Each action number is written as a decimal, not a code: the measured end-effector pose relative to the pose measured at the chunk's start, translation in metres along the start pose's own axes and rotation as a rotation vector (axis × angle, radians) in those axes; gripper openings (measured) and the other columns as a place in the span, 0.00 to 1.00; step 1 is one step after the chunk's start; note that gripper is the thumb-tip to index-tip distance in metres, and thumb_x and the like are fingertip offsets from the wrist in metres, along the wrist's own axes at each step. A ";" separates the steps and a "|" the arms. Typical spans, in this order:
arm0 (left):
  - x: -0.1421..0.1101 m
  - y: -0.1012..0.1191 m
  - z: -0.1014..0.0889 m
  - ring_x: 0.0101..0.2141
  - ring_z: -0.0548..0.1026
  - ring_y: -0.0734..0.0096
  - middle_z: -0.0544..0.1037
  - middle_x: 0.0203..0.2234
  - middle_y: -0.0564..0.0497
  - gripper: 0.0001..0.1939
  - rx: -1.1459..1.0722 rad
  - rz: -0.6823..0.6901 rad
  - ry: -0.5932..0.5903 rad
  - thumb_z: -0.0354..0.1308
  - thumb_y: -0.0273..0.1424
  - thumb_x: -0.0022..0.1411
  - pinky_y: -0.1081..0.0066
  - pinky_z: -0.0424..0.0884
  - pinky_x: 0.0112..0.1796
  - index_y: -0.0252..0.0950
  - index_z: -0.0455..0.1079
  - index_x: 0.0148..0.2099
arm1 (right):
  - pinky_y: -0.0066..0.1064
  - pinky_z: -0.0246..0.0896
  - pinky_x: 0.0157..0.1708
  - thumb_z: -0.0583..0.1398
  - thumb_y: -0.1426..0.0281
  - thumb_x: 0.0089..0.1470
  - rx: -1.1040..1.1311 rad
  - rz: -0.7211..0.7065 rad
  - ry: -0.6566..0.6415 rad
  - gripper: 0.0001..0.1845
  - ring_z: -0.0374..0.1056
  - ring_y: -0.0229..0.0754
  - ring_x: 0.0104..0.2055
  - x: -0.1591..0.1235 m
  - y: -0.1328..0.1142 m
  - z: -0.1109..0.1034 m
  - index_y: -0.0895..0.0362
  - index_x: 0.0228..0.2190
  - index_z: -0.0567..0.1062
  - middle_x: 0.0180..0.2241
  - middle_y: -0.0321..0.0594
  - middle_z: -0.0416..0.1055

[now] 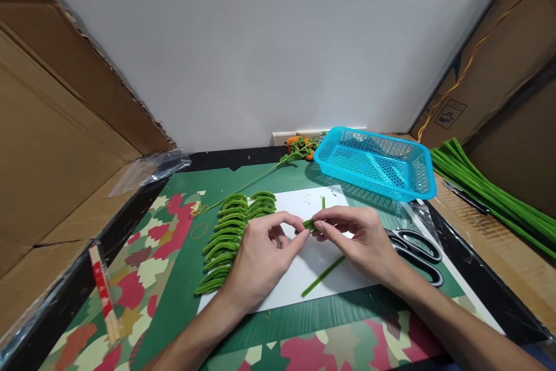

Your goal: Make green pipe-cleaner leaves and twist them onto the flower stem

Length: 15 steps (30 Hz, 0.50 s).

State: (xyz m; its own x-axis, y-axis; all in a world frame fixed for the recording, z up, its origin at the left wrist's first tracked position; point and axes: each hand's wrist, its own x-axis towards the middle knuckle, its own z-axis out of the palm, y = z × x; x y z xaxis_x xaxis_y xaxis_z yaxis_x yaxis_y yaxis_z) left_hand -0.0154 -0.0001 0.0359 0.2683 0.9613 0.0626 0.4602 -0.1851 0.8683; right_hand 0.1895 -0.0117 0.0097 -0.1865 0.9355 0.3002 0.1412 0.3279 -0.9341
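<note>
Between my two hands, over a white sheet of paper [286,290], is a short folded green pipe cleaner [308,224]. My left hand [266,249] pinches its left end with thumb and forefinger. At its other end, the fingertips of my right hand [362,241] are closed on it and partly hide it. A straight green pipe cleaner [324,276] lies on the paper below my right hand. To the left, looped green pipe-cleaner leaves [226,235] lie in two columns, partly covered by my left hand.
Black-handled scissors [419,249] lie beside my right wrist. Behind stands a blue plastic basket [430,186], with orange pipe-cleaner flowers [297,142] at its left. A bundle of green pipe cleaners [490,194] is far right. A red-wrapped stick packet [103,290] lies left.
</note>
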 end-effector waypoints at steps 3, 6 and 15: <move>0.000 0.000 -0.001 0.21 0.70 0.76 0.75 0.22 0.55 0.10 -0.083 -0.029 0.033 0.70 0.37 0.59 0.76 0.62 0.21 0.36 0.78 0.37 | 0.30 0.81 0.34 0.67 0.68 0.62 0.019 -0.003 -0.008 0.07 0.82 0.42 0.35 -0.001 -0.001 0.001 0.53 0.41 0.85 0.37 0.40 0.84; 0.001 0.000 -0.002 0.27 0.77 0.73 0.81 0.33 0.51 0.11 -0.168 -0.006 0.057 0.71 0.35 0.58 0.76 0.72 0.26 0.36 0.76 0.40 | 0.31 0.81 0.35 0.69 0.68 0.59 -0.001 -0.065 0.023 0.09 0.82 0.43 0.37 0.000 0.000 0.001 0.52 0.42 0.85 0.40 0.40 0.84; 0.002 0.000 0.004 0.34 0.81 0.70 0.83 0.38 0.50 0.09 -0.245 0.015 0.013 0.69 0.32 0.62 0.74 0.79 0.37 0.36 0.79 0.44 | 0.32 0.81 0.37 0.64 0.73 0.62 -0.120 -0.152 0.072 0.09 0.81 0.42 0.36 -0.002 0.001 0.005 0.52 0.42 0.84 0.39 0.38 0.85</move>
State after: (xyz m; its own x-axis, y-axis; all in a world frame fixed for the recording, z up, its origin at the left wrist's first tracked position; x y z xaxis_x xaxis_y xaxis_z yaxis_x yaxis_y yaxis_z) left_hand -0.0120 0.0016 0.0339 0.2616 0.9617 0.0816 0.2367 -0.1459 0.9606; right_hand 0.1856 -0.0141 0.0073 -0.1451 0.8797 0.4528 0.2324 0.4751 -0.8487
